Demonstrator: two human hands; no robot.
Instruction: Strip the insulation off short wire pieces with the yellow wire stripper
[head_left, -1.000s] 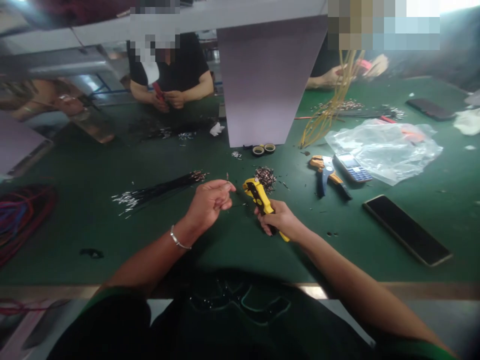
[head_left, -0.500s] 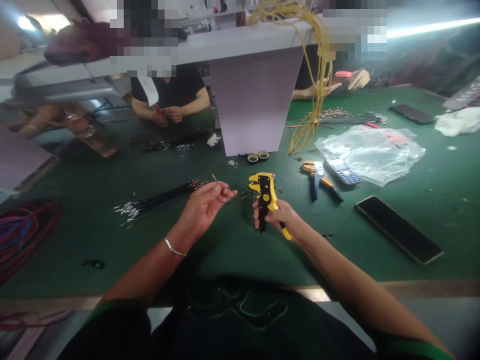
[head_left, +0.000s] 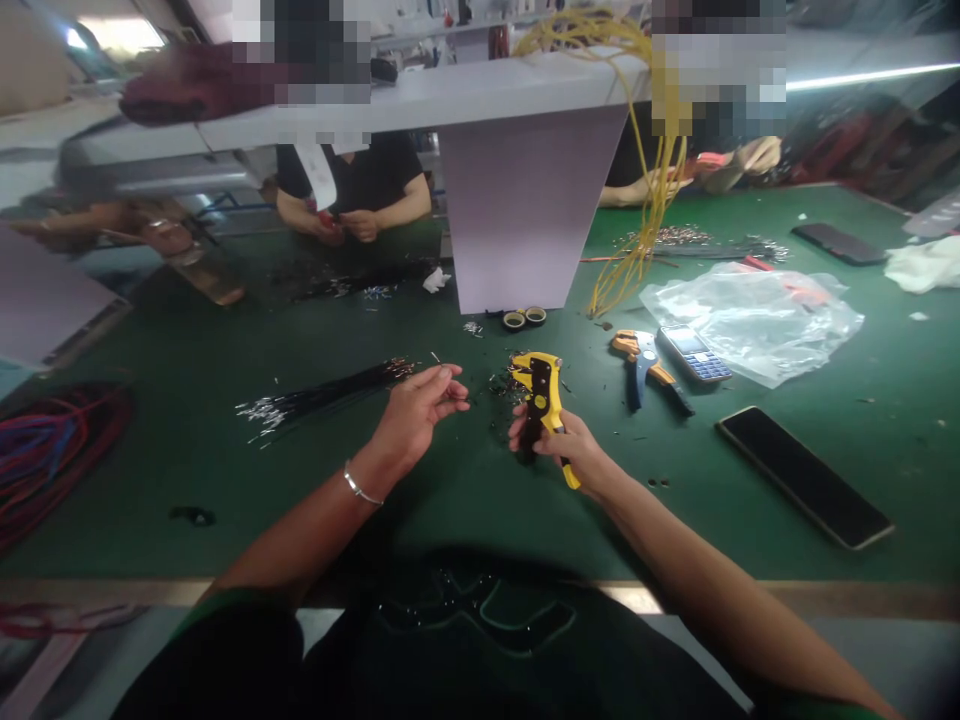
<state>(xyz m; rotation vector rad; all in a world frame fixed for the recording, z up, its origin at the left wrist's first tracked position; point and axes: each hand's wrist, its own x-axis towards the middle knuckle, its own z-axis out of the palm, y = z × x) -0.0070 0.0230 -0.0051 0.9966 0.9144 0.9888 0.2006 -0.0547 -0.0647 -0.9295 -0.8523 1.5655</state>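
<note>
My left hand (head_left: 417, 410) is closed in a pinch on a thin wire (head_left: 436, 358), whose pale tip sticks up past the thumb; the rest of it is hidden by the fingers. My right hand (head_left: 571, 448) is wrapped round the handles of a yellow and black wire stripper (head_left: 543, 392), its head pointing up and away from me. A gap separates the stripper from the left hand. Just beyond my left wrist lies a bundle of black wires (head_left: 330, 390) with silvery ends on the left and coppery ends on the right. Small dark scraps (head_left: 501, 384) are scattered beside the stripper's head.
Right of my hands lie blue-orange pliers (head_left: 637, 365), a keypad phone (head_left: 694, 354), a black smartphone (head_left: 806, 478) and a clear plastic bag (head_left: 757, 320). Two tape rolls (head_left: 524, 318) sit by the white panel (head_left: 517, 220). Red and blue cable coils (head_left: 52, 450) lie left. Co-workers sit opposite.
The whole view has shifted slightly, so the table things appear a little further right and lower. Both hands keep their holds, and the stripper stands slightly further right.
</note>
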